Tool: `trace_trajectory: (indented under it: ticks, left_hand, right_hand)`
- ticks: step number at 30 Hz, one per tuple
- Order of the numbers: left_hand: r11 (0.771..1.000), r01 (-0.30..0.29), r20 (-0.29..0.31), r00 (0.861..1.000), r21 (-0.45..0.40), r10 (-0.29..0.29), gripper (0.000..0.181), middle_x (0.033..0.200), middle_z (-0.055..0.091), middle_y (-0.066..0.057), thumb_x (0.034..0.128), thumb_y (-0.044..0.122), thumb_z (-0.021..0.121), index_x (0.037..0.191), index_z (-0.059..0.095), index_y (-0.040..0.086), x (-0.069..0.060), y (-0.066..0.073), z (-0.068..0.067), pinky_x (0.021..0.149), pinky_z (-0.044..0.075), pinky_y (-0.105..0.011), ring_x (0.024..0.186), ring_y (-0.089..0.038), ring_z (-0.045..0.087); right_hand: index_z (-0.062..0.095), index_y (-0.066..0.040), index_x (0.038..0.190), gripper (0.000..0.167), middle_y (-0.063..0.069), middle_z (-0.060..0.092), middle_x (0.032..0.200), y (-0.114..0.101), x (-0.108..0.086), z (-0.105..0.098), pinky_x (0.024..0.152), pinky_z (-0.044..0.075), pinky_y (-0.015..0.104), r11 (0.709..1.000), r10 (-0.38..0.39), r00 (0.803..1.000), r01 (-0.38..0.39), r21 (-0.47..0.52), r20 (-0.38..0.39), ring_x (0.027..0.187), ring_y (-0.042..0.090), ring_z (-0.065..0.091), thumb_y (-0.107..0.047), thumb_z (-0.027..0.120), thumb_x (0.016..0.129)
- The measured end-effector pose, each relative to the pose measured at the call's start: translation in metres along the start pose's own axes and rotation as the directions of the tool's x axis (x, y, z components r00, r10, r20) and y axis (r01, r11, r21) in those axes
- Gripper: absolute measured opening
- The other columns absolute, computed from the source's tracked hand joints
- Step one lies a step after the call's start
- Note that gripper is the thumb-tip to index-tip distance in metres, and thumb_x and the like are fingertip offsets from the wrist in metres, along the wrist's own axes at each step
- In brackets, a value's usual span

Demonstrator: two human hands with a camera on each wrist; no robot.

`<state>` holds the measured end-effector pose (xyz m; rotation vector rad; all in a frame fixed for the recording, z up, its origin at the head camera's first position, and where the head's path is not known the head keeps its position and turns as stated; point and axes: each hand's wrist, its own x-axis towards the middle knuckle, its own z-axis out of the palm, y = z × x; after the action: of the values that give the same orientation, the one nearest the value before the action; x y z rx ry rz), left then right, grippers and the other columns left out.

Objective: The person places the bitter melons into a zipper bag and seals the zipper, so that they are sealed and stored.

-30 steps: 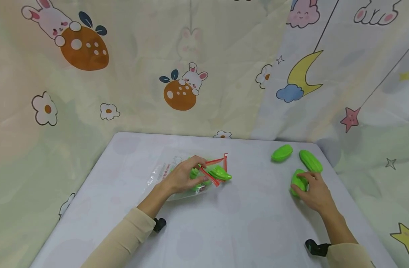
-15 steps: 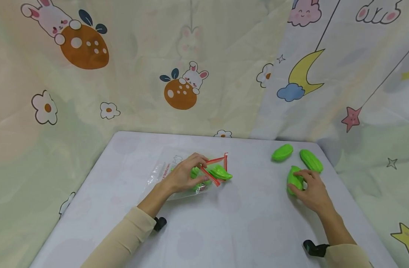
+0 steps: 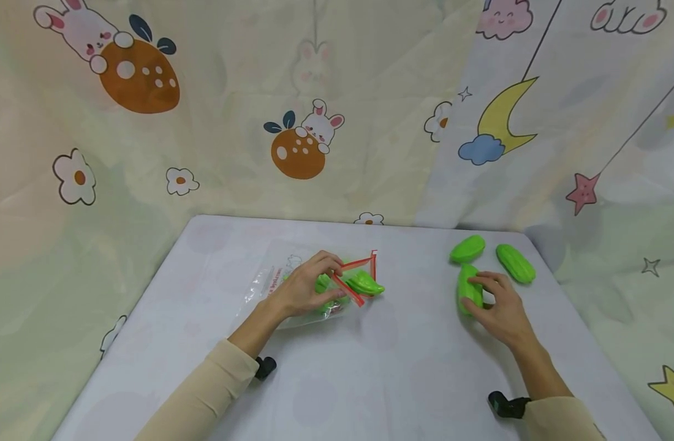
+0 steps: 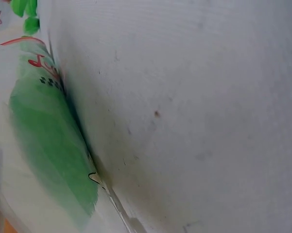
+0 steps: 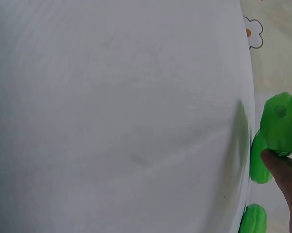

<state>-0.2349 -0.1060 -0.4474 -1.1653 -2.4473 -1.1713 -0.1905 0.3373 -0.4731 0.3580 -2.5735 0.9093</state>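
My left hand [image 3: 306, 288] grips the clear plastic bag [image 3: 260, 291] near its red-edged mouth, thumb below and fingers above. Green pieces show inside, and one green piece [image 3: 363, 283] lies at the mouth. In the left wrist view the bag [image 4: 39, 160] shows a blurred green shape within. On the right, my right hand [image 3: 502, 312] pinches a green cucumber-like piece [image 3: 469, 291] between thumb and fingers. The right wrist view shows that held piece [image 5: 282, 124] end-on, with the thumb [image 5: 279, 170] against its side.
Two more green pieces lie at the table's back right, one [image 3: 467, 249] just behind the held piece and one [image 3: 516, 263] to its right. The white table [image 3: 370, 380] meets a patterned cloth [image 3: 232, 122] at its back edge.
My right hand has moved left with the green piece, bringing it from beside the right-hand piece to in front of the other. My left hand and the bag have stayed in place.
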Motion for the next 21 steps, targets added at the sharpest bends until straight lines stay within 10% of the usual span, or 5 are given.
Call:
trace_trajectory:
  ticks: [6, 21]
  left_hand:
    - [1.0, 0.0, 0.003, 1.0, -0.001, 0.0, 0.037, 0.129, 0.058, 0.0, 0.0888, 0.025, 0.083, 0.115, 0.065, 0.007, 0.001, 0.0, 0.0, 0.093, 0.057, -0.037, 0.104, -0.011, 0.062]
    - [1.0, -0.018, -0.003, 1.0, 0.021, 0.018, 0.036, 0.128, 0.06, -0.002, 0.0886, 0.024, 0.083, 0.114, 0.065, 0.006, 0.001, -0.002, 0.0, 0.092, 0.056, -0.036, 0.103, -0.011, 0.062]
  right_hand:
    - [0.066, -0.001, 0.126, 0.048, 0.017, 0.054, 0.133, -0.001, 0.006, 0.006, 0.073, 0.053, 0.014, 0.998, -0.032, 0.999, 0.032, 0.047, 0.01, 0.115, 0.004, 0.049, -0.005, 0.085, 0.081]
    - [0.065, -0.002, 0.126, 0.047, 0.017, 0.054, 0.137, -0.013, 0.016, 0.022, 0.071, 0.062, 0.046, 0.993, -0.076, 0.996, 0.071, 0.095, 0.047, 0.121, -0.008, 0.043, -0.003, 0.083, 0.083]
